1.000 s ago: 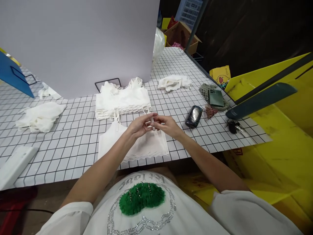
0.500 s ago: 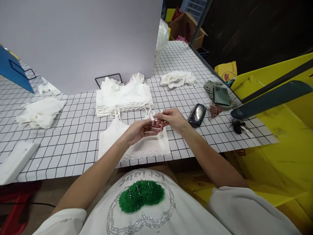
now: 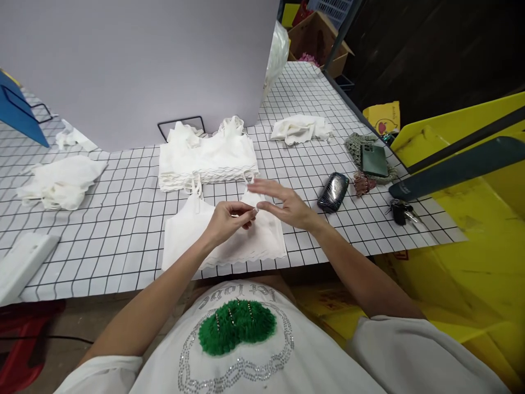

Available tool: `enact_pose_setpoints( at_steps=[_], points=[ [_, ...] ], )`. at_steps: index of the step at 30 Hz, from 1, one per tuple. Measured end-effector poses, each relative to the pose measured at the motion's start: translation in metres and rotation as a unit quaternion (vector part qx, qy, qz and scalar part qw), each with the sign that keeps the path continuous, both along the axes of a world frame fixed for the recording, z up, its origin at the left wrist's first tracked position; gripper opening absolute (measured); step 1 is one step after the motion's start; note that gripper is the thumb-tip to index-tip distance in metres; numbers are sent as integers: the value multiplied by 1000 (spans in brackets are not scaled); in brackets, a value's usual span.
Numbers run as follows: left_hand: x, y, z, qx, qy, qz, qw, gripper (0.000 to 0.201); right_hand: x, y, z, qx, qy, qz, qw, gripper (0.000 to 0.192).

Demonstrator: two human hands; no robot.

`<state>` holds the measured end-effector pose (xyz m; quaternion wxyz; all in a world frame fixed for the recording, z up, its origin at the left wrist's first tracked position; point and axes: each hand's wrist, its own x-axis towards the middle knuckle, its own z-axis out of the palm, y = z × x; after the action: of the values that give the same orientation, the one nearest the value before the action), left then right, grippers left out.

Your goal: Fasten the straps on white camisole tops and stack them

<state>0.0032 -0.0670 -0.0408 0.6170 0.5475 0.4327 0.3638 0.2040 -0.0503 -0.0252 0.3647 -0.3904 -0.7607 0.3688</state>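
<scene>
A white camisole (image 3: 188, 235) lies flat at the table's front edge, with one thin strap loop showing at its upper left. Over its right half, my left hand (image 3: 230, 220) is closed in a pinch, thumb against fingertips; whatever is between them is too small to make out. My right hand (image 3: 285, 203) is just beside it, fingers stretched out over the camisole's upper right and thumb close to the left fingertips. Part of the right strap is hidden under the right hand. Behind the camisole sits a stack of folded white tops (image 3: 207, 158).
White garments (image 3: 61, 180) lie on the left, another white garment (image 3: 301, 128) at the back right. A black shiny pouch (image 3: 333, 192), a phone (image 3: 374, 160) and keys (image 3: 404, 212) lie right of my hands. A grey-white panel (image 3: 135, 71) stands behind the stack.
My hands were together on the strap; the right fingers have opened and straightened over the camisole's upper right. My left hand has turned into a tighter pinch.
</scene>
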Motion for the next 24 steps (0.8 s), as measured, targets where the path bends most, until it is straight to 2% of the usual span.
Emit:
enact_pose_setpoints(
  at_steps=[2, 5, 8, 11, 13, 15, 20, 24],
  points=[
    [-1, 1, 1, 13, 1, 13, 1000, 34, -5, 1, -2, -26, -1, 41, 999, 17],
    [-3, 3, -2, 19, 20, 25, 999, 35, -9, 3, -6, -57, -5, 1, 998, 17],
    [-8, 6, -15, 106, 99, 39, 989, 24, -6, 7, -11, -81, -24, -17, 996, 15],
    [-15, 12, -33, 221, 268, 48, 936, 13, -2, 11, -15, -92, -32, -31, 995, 12],
    [-18, 15, -43, 242, 358, 37, 901, 19, -1, 12, -18, -93, -32, -44, 994, 12],
    [-20, 17, -50, 238, 395, 26, 887, 21, -1, 13, -21, -84, -32, -51, 995, 11],
    [-21, 17, -54, 215, 378, 12, 901, 15, -9, 13, -31, -54, -21, -45, 997, 9],
    [-22, 13, -56, 208, 349, 25, 913, 6, -19, 15, -40, -16, -38, -21, 999, 10]
  ],
)
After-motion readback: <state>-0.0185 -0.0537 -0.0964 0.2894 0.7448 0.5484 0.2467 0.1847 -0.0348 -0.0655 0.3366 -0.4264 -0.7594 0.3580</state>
